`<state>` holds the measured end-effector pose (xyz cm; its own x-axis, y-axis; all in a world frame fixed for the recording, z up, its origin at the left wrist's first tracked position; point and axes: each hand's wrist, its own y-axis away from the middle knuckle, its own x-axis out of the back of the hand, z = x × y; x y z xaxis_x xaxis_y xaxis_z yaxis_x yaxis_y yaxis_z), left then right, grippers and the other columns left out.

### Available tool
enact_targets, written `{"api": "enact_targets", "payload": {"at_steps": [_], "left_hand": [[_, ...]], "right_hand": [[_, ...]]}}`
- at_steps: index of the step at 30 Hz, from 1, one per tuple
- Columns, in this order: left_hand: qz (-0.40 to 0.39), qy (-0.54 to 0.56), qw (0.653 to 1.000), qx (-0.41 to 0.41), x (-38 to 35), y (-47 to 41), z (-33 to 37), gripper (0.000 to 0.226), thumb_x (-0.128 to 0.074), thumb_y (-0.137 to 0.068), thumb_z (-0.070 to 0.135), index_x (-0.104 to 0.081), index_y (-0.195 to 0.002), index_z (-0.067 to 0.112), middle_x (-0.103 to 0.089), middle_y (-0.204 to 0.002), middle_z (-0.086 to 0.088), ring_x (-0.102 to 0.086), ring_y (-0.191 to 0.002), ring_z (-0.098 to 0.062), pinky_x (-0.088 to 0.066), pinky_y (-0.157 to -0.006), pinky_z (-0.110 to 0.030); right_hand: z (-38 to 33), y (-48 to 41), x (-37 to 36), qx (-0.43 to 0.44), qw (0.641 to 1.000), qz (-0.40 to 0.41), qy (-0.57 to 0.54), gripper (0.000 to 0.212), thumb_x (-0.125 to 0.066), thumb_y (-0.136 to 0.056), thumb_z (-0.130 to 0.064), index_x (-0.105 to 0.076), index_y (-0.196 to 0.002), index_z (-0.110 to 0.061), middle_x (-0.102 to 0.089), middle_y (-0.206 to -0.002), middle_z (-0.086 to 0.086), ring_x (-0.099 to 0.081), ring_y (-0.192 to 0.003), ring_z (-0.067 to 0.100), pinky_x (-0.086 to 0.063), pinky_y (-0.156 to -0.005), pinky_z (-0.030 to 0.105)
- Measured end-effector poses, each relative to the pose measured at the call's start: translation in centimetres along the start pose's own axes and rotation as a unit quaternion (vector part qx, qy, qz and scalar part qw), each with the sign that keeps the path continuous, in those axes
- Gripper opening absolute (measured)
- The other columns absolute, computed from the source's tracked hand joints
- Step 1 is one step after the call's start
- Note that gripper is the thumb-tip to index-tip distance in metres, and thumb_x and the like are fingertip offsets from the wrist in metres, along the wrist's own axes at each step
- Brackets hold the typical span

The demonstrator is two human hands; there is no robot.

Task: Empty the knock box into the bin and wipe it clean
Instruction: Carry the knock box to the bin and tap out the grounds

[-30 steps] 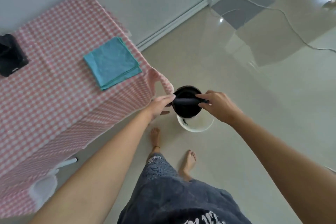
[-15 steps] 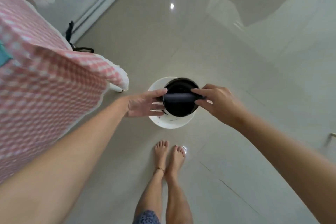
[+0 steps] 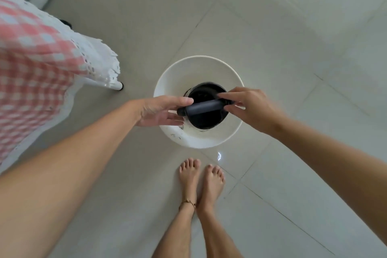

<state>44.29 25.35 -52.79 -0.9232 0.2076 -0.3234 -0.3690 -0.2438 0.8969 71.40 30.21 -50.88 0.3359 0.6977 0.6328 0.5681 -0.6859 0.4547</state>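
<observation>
A round black knock box [image 3: 204, 119] with a dark bar [image 3: 204, 107] across its mouth hangs upright over a white bin [image 3: 194, 69] on the floor. My left hand [image 3: 161, 111] grips the box's left side and the bar's left end. My right hand [image 3: 249, 107] pinches the bar's right end, thumb and fingers around it. The box's inside looks dark; its contents are unclear. The bin's near inner wall shows a few dark specks.
A table with a pink checked cloth [image 3: 31, 52] and white lace edge stands at the left; its white leg [image 3: 113, 86] reaches the floor near the bin. My bare feet [image 3: 201, 180] stand just behind the bin on glossy tiles.
The view has tipped down and closer: the table slid left, the blue cloth left the view. Both hands carried the knock box from beside the table corner to directly above the bin.
</observation>
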Motion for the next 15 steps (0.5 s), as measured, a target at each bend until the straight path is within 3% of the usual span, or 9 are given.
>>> {"api": "enact_targets", "payload": {"at_steps": [2,3,5,7,9,12,15], "left_hand": [[0.02,-0.088,0.996,0.014,-2.1,-1.1,-2.8,0.044,-0.075,-0.088,0.042,-0.06,-0.126,0.027,-0.061,-0.143,-0.004,-0.056,-0.123,-0.006,-0.042,-0.12,-0.029],[0.053,-0.125,0.991,-0.002,-3.0,-0.7,-3.3,0.038,-0.073,-0.09,0.04,-0.056,-0.122,0.03,-0.061,-0.144,-0.003,-0.056,-0.121,0.0,-0.045,-0.116,-0.023],[0.1,-0.052,0.993,-0.046,-1.4,-1.1,-1.8,0.039,-0.078,-0.079,0.031,-0.061,-0.113,0.022,-0.069,-0.126,-0.006,-0.069,-0.104,-0.005,-0.061,-0.093,-0.02],[0.142,0.01,0.984,-0.103,0.3,-0.6,0.2,0.066,-0.089,-0.063,0.029,-0.06,-0.12,0.015,-0.068,-0.123,-0.008,-0.073,-0.102,-0.013,-0.064,-0.088,-0.023],[0.203,-0.042,0.969,-0.133,0.7,-0.6,0.4,0.105,-0.094,-0.048,0.043,-0.05,-0.138,0.014,-0.064,-0.135,-0.004,-0.069,-0.12,-0.017,-0.057,-0.106,-0.034],[0.266,-0.164,0.931,-0.19,-0.4,-0.9,-0.5,0.112,-0.094,-0.045,0.053,-0.038,-0.139,0.027,-0.054,-0.134,0.014,-0.06,-0.131,-0.017,-0.049,-0.116,-0.042],[0.295,-0.26,0.882,-0.259,-0.3,-1.2,-0.4,0.107,-0.093,-0.052,0.048,-0.033,-0.139,0.033,-0.048,-0.138,0.009,-0.054,-0.132,-0.013,-0.05,-0.115,-0.041]], "right_hand": [[0.5,0.1,-0.4,0.012,0.999,0.024,-0.03,0.037,-0.062,-0.097,-0.02,-0.065,-0.134,-0.029,-0.068,-0.122,-0.002,-0.068,-0.099,0.02,-0.057,-0.091,0.041],[0.8,0.3,-0.5,0.014,0.998,0.047,-0.043,0.038,-0.062,-0.098,-0.022,-0.064,-0.134,-0.032,-0.066,-0.127,-0.001,-0.069,-0.098,0.019,-0.059,-0.09,0.039],[1.7,0.6,-0.8,-0.013,0.995,0.091,-0.039,0.038,-0.059,-0.099,-0.031,-0.059,-0.136,-0.04,-0.058,-0.143,0.003,-0.071,-0.095,0.02,-0.058,-0.088,0.038],[3.1,0.8,-1.3,-0.089,0.992,0.092,-0.005,0.039,-0.055,-0.1,-0.038,-0.056,-0.138,-0.044,-0.048,-0.153,0.009,-0.065,-0.115,0.024,-0.053,-0.094,0.044],[4.4,0.9,-2.2,-0.171,0.984,0.044,0.01,0.04,-0.053,-0.101,-0.039,-0.054,-0.141,-0.043,-0.054,-0.147,0.015,-0.057,-0.129,0.029,-0.047,-0.099,0.045],[5.5,1.0,-3.7,-0.248,0.965,-0.017,-0.089,0.046,-0.057,-0.1,-0.03,-0.05,-0.145,-0.035,-0.069,-0.124,0.009,-0.073,-0.095,0.03,-0.059,-0.085,0.043],[6.1,1.3,-5.2,-0.258,0.956,0.001,-0.137,0.052,-0.059,-0.1,-0.015,-0.047,-0.149,-0.027,-0.071,-0.096,-0.003,-0.075,-0.074,0.016,-0.064,-0.062,0.031]]}}
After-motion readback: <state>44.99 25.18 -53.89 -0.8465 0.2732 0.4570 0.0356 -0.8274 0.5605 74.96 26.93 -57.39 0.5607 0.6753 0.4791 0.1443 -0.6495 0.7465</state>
